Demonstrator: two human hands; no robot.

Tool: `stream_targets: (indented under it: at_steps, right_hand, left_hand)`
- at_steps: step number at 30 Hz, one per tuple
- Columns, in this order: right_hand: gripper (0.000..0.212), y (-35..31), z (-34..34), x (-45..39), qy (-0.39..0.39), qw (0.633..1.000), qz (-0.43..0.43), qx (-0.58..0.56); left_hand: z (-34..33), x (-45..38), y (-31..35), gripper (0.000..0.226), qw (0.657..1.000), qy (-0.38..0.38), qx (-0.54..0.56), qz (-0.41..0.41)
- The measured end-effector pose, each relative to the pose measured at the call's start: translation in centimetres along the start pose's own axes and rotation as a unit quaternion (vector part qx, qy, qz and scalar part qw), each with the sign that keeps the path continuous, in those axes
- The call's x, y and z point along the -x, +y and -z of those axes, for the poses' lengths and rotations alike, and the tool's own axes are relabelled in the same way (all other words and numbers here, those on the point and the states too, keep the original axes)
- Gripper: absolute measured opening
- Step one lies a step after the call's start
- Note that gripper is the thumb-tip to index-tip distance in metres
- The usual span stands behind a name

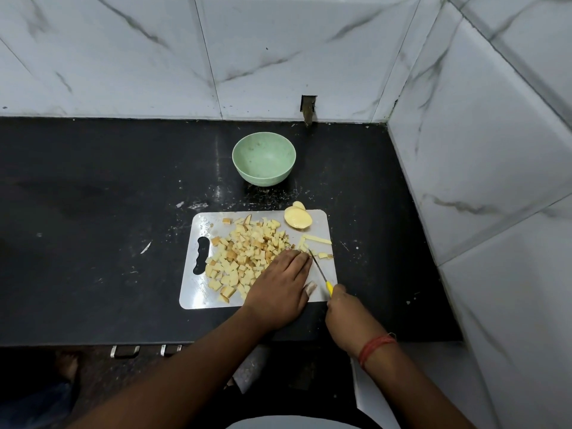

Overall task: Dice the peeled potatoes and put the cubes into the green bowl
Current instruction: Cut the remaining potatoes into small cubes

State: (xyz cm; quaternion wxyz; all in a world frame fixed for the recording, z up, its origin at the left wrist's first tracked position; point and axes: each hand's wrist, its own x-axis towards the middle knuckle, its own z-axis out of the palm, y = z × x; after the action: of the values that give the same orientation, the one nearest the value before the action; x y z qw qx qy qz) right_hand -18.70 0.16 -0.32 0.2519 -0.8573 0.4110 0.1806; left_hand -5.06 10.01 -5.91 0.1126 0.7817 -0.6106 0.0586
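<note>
A pile of potato cubes covers the middle of the white cutting board. A peeled potato half lies at the board's far right corner, with a few potato strips below it. My left hand lies flat on the board, fingers straight, fingertips against the cubes and strips. My right hand grips the yellow handle of a small knife, whose blade points toward the strips beside my left fingers. The green bowl stands empty behind the board.
The board lies on a black counter scattered with white specks. Marble-tiled walls close off the back and the right side. Drawer handles show below the counter's front edge.
</note>
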Motion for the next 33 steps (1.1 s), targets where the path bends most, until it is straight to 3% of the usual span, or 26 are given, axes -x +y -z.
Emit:
stream_targets:
  at_steps: [4, 9, 14, 20, 23, 26, 33]
  right_hand:
    - [0.021, 0.2, 0.2, 0.0, -0.012, 1.0, -0.009, -0.005]
    - [0.036, 1.0, 0.1, 0.6, -0.035, 0.999, -0.026, -0.012]
    - [0.018, 2.1, 1.3, 2.2, -0.055, 0.998, -0.003, -0.041]
    - [0.014, 3.6, 3.7, 2.9, -0.044, 0.971, 0.002, -0.236]
    - [0.015, 4.0, 4.0, 2.4, -0.015, 0.943, -0.007, -0.333]
    - [0.018, 3.9, 4.4, 2.4, -0.015, 0.933, -0.013, -0.359]
    - [0.017, 4.8, 4.0, 3.1, -0.021, 0.933, -0.009, -0.359]
  left_hand:
    - [0.0, 0.0, 0.0, 0.057, 1.0, -0.007, -0.005, 0.004]
    - [0.1, 0.0, 0.0, 0.057, 1.0, -0.01, -0.012, 0.007]
    - [0.4, 0.0, 0.1, 0.057, 0.999, -0.025, -0.02, 0.013]
    - [1.4, -1.1, 0.6, 0.054, 0.999, 0.007, -0.035, 0.002]
    - [1.7, -3.0, 1.3, 0.056, 0.997, -0.001, -0.016, -0.07]
    - [1.1, -4.6, 1.8, 0.061, 0.988, -0.045, -0.048, -0.136]
    - [0.7, -2.4, -1.7, 0.066, 0.993, -0.079, -0.085, -0.027]
